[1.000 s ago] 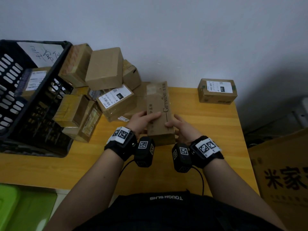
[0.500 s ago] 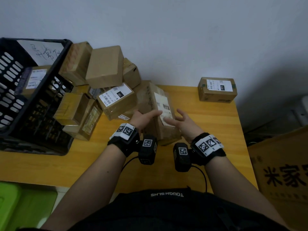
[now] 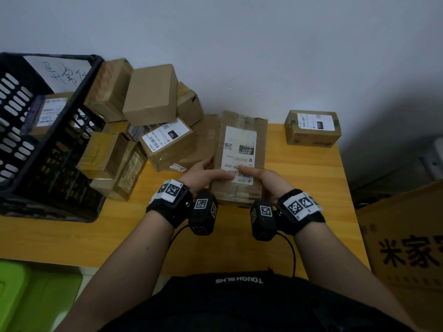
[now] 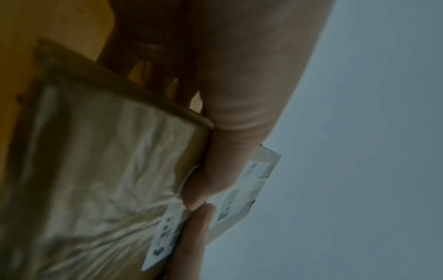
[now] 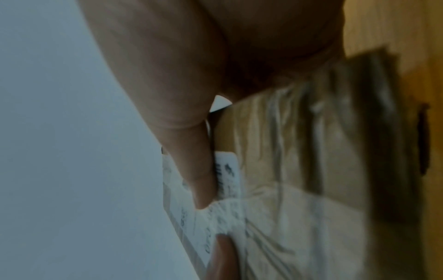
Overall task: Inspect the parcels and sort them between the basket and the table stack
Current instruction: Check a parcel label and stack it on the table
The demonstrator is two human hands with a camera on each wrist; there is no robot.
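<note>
Parcel (image 3: pixel 241 156) with its white label face-up sits between our hands over the yellow table (image 3: pixel 309 188), just right of the heap of parcels (image 3: pixel 153 121) beside the black basket (image 3: pixel 36 130). From the head view we see our left hand (image 3: pixel 203 174) and right hand (image 3: pixel 266 182) gripping its near end, thumbs on the label. Only the wrist views show the crinkled tape on its near end, and our left thumb (image 4: pixel 223 166) touching the right one.
</note>
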